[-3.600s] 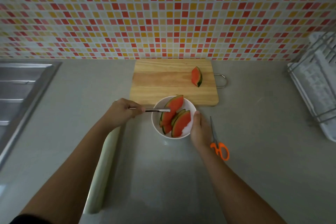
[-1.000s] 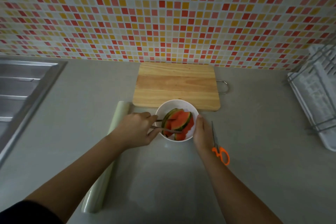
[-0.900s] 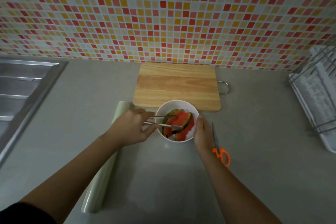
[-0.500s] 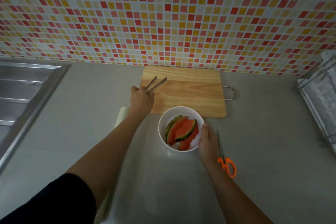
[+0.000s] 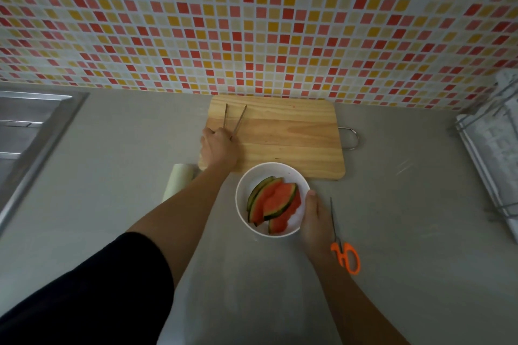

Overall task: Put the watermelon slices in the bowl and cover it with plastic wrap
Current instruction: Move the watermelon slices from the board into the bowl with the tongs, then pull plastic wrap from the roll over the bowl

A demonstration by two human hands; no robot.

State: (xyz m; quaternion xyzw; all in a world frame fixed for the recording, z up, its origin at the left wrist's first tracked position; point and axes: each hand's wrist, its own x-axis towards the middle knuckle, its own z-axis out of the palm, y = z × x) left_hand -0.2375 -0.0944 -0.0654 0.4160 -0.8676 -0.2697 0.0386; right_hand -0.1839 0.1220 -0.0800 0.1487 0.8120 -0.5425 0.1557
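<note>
Two neighbours flank bowl (image 5: 268, 170): scissors (image 5: 338, 239), wrap roll (image 5: 179, 180).

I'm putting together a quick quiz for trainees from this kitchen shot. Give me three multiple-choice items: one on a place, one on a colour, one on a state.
1. Where are the tongs? A in the dish rack; B over the cutting board; C in the sink.
2. What colour are the scissors' handles? A orange; B blue; C black.
3. How is the bowl? A empty; B wrapped over; C uncovered, holding watermelon slices.
Answers: B, the left hand grips them above the board; A, orange loops beside the right hand; C, slices show, no film across.
</note>
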